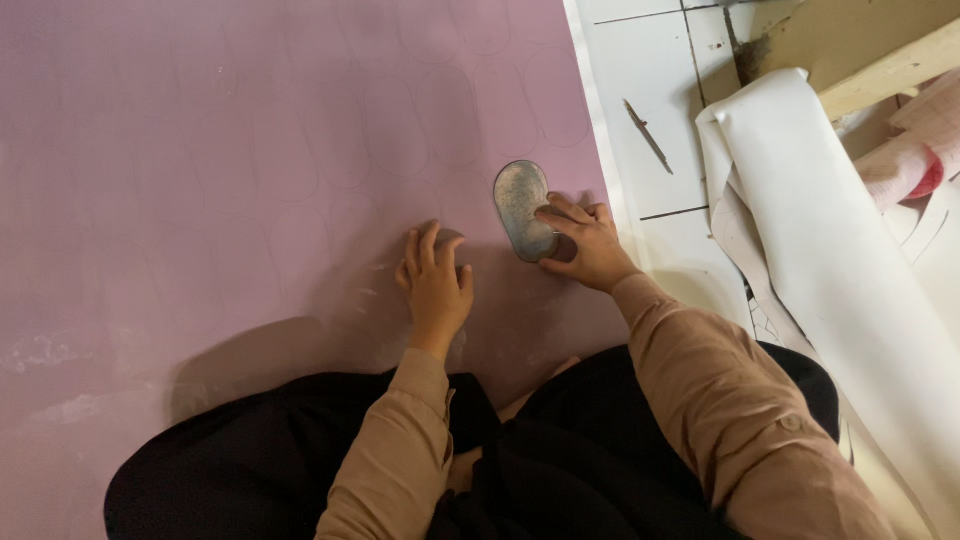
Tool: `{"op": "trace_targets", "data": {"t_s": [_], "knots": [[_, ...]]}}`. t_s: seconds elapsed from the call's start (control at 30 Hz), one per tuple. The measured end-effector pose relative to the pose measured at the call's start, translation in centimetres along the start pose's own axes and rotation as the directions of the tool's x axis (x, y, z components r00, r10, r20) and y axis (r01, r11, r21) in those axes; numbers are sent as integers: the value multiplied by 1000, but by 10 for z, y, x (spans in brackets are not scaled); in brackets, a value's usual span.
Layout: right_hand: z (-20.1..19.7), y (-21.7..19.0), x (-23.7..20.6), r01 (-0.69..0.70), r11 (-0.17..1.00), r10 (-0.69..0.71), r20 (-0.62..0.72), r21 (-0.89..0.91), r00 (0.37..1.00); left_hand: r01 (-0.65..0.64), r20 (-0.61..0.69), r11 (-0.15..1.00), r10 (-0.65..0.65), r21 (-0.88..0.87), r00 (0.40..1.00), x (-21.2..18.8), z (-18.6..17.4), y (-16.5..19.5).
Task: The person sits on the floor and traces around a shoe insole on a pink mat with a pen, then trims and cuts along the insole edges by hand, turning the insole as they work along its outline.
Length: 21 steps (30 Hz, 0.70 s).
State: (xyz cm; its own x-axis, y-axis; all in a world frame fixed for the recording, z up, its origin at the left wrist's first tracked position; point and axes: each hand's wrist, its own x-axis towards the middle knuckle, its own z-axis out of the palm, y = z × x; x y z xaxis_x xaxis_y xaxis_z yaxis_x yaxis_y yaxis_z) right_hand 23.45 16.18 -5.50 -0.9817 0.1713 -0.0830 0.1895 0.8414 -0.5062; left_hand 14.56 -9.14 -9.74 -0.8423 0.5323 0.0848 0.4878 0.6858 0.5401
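A large pink sheet (250, 150) lies flat on the floor, faintly marked with several traced oval outlines. A grey metal sole-shaped template (520, 200) rests on it near its right edge. My right hand (585, 245) presses down on the lower end of the template with its fingertips. My left hand (435, 280) rests on the sheet a little to the left of the template, fingers loosely curled; I cannot tell whether it holds a small marking tool. Both sleeves are tan.
White tiled floor (650, 110) borders the sheet on the right. A roll of white material (830, 250) lies there, with pinkish rolls (915, 160) and a wooden beam (880, 60) beyond it. My dark-clothed lap (560, 470) fills the bottom.
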Motion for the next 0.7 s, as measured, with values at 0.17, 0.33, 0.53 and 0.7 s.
{"op": "trace_targets", "data": {"t_s": [0.17,0.33,0.53,0.7], "knots": [[-2,-3,1,-20,1000,20,4,3,1000,22,20,1000,-22,-4,1000,1,-4,3],[-6,-8,1,-14,1000,14,-17,28,1000,-9,13,1000,8,26,1000,2,-8,5],[-7,-8,3,10,1000,-9,-35,17,999,-226,12,972,227,-60,974,5,16,52],[-6,-6,7,98,995,-96,-121,8,988,-286,213,957,268,56,939,14,39,100]]}}
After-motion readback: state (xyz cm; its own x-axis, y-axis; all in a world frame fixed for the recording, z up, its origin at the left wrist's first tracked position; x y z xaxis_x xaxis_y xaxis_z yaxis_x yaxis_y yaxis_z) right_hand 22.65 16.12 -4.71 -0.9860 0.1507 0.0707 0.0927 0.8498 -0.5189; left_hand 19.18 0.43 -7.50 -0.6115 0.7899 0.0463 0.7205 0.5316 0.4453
